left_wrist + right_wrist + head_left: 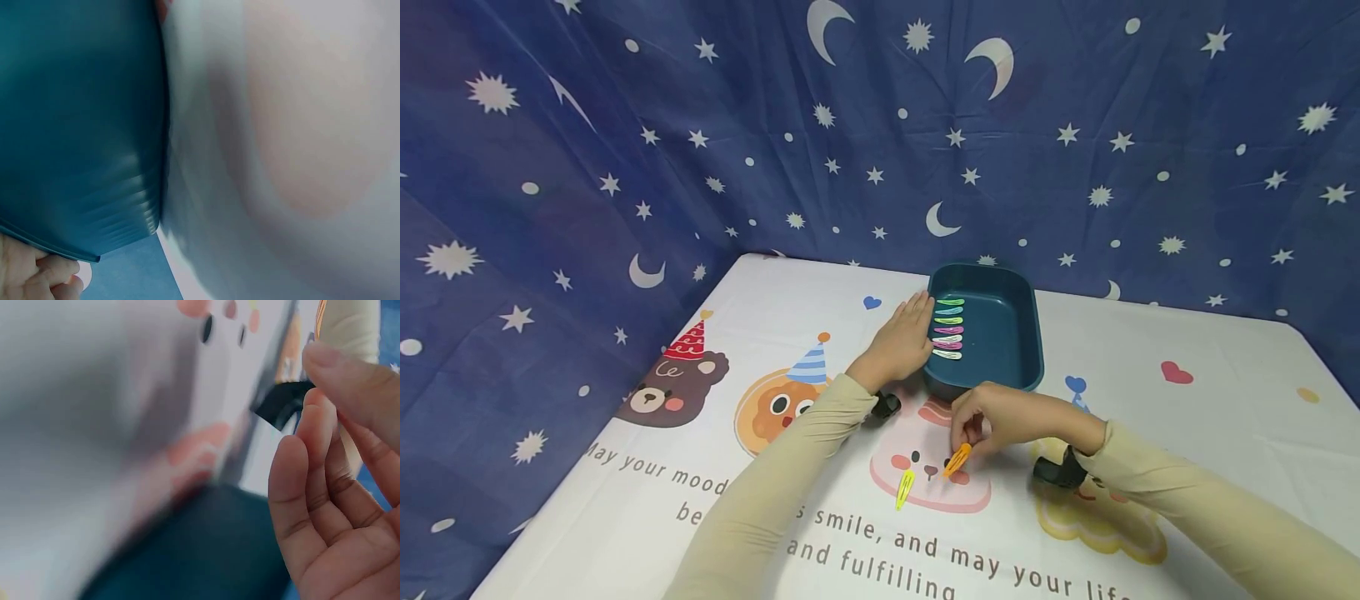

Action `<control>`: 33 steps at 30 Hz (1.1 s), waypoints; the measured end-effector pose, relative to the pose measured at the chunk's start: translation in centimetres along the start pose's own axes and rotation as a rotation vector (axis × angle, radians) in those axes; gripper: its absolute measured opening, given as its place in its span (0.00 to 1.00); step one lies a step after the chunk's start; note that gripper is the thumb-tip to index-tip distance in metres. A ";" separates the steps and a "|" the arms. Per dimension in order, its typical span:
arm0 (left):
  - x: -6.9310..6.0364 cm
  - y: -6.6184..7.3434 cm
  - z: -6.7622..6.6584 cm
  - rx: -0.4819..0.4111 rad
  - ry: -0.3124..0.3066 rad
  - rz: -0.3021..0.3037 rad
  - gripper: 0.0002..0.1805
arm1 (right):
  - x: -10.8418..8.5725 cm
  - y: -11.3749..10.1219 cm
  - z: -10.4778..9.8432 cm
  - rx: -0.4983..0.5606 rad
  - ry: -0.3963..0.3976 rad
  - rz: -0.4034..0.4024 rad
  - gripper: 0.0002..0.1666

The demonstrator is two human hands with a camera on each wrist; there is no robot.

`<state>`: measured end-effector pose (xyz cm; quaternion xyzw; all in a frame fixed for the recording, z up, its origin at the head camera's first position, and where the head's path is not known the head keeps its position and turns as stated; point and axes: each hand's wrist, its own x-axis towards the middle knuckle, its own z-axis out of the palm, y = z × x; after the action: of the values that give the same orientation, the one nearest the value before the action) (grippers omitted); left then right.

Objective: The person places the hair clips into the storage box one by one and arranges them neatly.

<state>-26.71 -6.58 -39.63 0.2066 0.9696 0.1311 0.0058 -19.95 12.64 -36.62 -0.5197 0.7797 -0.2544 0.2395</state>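
A dark teal plastic bin [1000, 333] stands on the table. My left hand [904, 337] rests along its left rim with fingers stretched forward; in the left wrist view the fingers [37, 272] lie against the rim. Inside the bin, along its left side, several snap hair clips [948, 330] form a row in green, blue, pink, purple and white. In front of the bin, my right hand [1000, 417] pinches an orange snap hair clip [958, 460] between thumb and fingers. A yellow snap hair clip [905, 489] lies on the cloth, left of the orange one.
The white tablecloth [1225, 433] carries printed cartoon animals, hearts and lettering. Behind the table hangs a dark blue curtain [865, 200] with stars and moons, close to the bin's far side. Black straps [1060, 472] sit at both wrists.
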 end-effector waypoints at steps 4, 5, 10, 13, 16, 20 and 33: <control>0.0 0.0 -0.1 0.007 0.000 0.005 0.35 | -0.7 -0.6 -1.5 -0.013 0.027 0.020 0.09; 0.0 0.0 -0.1 0.008 0.000 0.006 0.35 | -0.8 -0.7 -2.0 -0.016 0.038 0.022 0.10; 0.0 0.0 -0.1 0.008 -0.001 0.007 0.35 | -1.7 -1.4 -4.5 -0.024 0.087 0.028 0.10; 0.0 0.0 -0.1 0.006 -0.002 0.005 0.35 | -1.9 -1.6 -6.0 -0.031 0.113 0.045 0.10; 0.0 0.0 0.0 0.004 -0.004 0.002 0.35 | -1.9 -1.6 -7.4 -0.044 0.133 0.072 0.10; 0.0 0.0 -0.1 -0.002 -0.011 -0.005 0.35 | -1.5 -0.9 -8.9 -0.072 0.156 0.104 0.10; 0.0 0.1 -0.2 0.009 -0.018 -0.004 0.35 | 1.4 3.1 -10.8 -0.061 0.147 0.175 0.07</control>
<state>-26.71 -6.53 -39.38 0.2060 0.9705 0.1249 0.0138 -29.44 13.95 -30.57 -0.4368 0.8448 -0.2461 0.1868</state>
